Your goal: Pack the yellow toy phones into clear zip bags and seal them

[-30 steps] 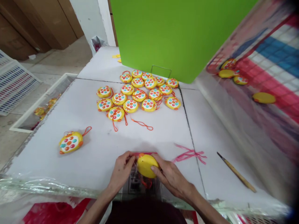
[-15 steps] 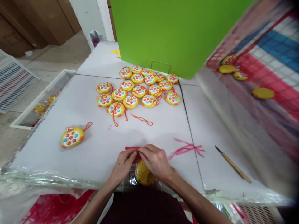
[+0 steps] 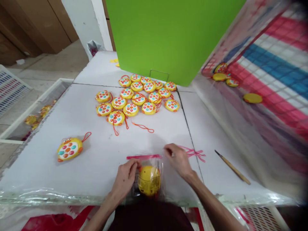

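A clear plastic bag [image 3: 154, 158] with a pink strip [image 3: 144, 157] along its top lies at the table's near edge. Inside it is a yellow round toy [image 3: 149, 180], its plain back facing up. My left hand [image 3: 126, 176] pinches the bag's upper left side with thumb and forefinger. Just right of the bag, my right hand [image 3: 178, 158] is raised with its fingers curled together; whatever they may hold is hidden. Beyond that hand, loose pink strips [image 3: 198, 154] lie crossed on the table.
Several yellow animal toys [image 3: 131, 109] with coloured buttons and orange cords cluster mid-table. A single toy [image 3: 69, 149] lies at left. A wooden-handled tool [image 3: 232, 166] rests at right. Behind stands a green board [image 3: 168, 38]; a white crate [image 3: 64, 81] is on the left.
My right hand has left the bag's top and moved right, uncovering the toy and more of the pink strip. My left hand stays at the bag. The view has shifted slightly.
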The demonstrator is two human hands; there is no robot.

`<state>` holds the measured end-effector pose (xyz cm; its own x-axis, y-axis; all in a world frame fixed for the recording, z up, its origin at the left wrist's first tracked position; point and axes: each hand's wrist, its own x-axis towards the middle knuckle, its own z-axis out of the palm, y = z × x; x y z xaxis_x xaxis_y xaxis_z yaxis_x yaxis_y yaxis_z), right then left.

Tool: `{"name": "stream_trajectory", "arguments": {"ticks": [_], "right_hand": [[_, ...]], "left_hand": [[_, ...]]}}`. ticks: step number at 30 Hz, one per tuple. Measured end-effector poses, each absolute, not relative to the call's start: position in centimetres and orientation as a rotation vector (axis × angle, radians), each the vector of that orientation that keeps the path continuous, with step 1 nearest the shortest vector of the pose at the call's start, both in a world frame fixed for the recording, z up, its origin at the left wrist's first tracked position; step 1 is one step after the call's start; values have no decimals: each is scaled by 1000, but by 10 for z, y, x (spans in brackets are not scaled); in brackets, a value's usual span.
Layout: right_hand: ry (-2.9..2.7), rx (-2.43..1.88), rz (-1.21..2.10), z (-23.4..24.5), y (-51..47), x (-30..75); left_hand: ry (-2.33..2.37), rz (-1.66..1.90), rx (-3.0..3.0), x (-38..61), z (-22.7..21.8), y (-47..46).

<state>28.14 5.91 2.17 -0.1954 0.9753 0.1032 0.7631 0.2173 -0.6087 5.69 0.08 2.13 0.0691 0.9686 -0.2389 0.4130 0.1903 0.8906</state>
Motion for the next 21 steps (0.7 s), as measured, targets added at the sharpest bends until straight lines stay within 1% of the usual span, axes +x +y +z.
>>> {"name": "stream_trajectory", "arguments": {"ticks": [2,4,6,9,11,13,17,21], "right_hand": [[-1867,-1849,488,21,59,323],[-1842,-1957,465,27,55,345],[-1903,-1864,583,37,48,338],[-2060,-1540,823,49,40,285],[-2188,-1404,828,51,40,243],[-2317,-1326,756,47,42,212],[-2346,-1306,704,35,50,200],[-2106,-1466,729,22,57,250]], "left_hand": [[1478,761,1260,52,16,0],[1450,771,1177,49,12,1],[1435,776,1149,49,11,2],[1424,786,1153,53,12,3],[1444,794,1189,55,14,3],[1469,806,1240,57,16,3],[1482,796,1276,59,17,1],[1482,764,1246,58,14,0]]}}
